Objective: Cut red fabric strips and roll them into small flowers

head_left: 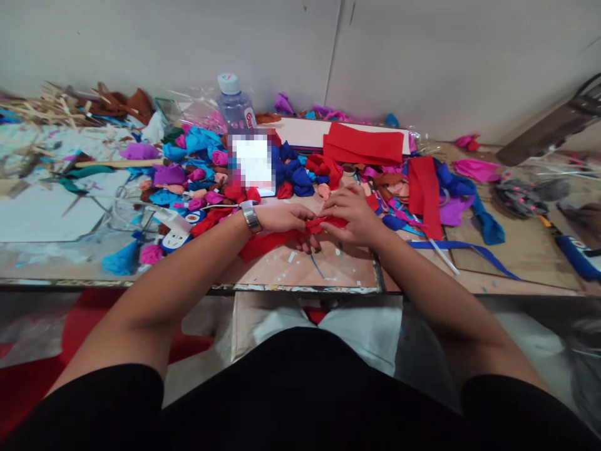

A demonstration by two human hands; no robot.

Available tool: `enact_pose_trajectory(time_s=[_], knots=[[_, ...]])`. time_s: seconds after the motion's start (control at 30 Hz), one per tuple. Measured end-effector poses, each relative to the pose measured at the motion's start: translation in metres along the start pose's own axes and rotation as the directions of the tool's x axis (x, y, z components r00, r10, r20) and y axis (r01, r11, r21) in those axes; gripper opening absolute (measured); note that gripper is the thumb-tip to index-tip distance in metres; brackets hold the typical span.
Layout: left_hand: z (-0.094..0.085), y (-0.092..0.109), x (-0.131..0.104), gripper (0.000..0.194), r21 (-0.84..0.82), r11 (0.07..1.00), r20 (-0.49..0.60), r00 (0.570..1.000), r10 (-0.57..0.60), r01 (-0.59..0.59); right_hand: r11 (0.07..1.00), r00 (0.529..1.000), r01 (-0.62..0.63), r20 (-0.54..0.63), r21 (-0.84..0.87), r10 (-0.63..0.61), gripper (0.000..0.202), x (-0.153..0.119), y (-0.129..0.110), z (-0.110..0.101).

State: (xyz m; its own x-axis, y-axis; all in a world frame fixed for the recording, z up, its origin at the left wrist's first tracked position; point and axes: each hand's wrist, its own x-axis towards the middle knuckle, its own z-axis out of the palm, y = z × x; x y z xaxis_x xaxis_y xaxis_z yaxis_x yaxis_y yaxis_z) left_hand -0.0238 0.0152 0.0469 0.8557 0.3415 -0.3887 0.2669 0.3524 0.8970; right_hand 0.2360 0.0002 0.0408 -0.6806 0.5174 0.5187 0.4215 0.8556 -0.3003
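Observation:
A red strip [267, 243] of paper or cloth lies between my hands, its left end hanging out under my left wrist. My left hand [291, 222], with a metal watch on its wrist, pinches the strip between thumb and fingers. From the right, my right hand [350, 216] holds the other part of the strip, its fingertips close to those of the left. Just behind the hands lies a heap of rolled flowers, with red ones [323, 168] and dark blue ones [298, 175] nearest.
Behind the heap stands a clear bottle [237, 109] beside a blurred bright screen [253, 160]. Folded red sheets [364, 145] lie on a pale board. A white plug and power strip [177, 240] sit left, a blue ribbon [469, 247] right. The table edge [300, 289] is near me.

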Motion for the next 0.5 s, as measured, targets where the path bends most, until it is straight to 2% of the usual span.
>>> enact_pose_trajectory(time_s=[0.1, 0.27, 0.5], knots=[[-0.001, -0.001, 0.001, 0.027, 0.052, 0.998, 0.018, 0.999, 0.036, -0.037, 0.999, 0.999, -0.029, 0.031, 0.022, 0.028, 0.017, -0.001, 0.001, 0.004], [0.000, -0.001, 0.005, 0.041, 0.135, 0.984, 0.000, 0.994, 0.113, -0.112, 0.997, 0.998, -0.056, 0.010, 0.054, 0.056, 0.017, -0.002, 0.003, 0.009], [0.002, 0.002, 0.006, 0.027, 0.188, 0.975, -0.086, 0.987, 0.138, -0.120, 0.993, 0.993, -0.106, -0.039, 0.050, 0.108, 0.015, -0.003, 0.006, 0.013]])
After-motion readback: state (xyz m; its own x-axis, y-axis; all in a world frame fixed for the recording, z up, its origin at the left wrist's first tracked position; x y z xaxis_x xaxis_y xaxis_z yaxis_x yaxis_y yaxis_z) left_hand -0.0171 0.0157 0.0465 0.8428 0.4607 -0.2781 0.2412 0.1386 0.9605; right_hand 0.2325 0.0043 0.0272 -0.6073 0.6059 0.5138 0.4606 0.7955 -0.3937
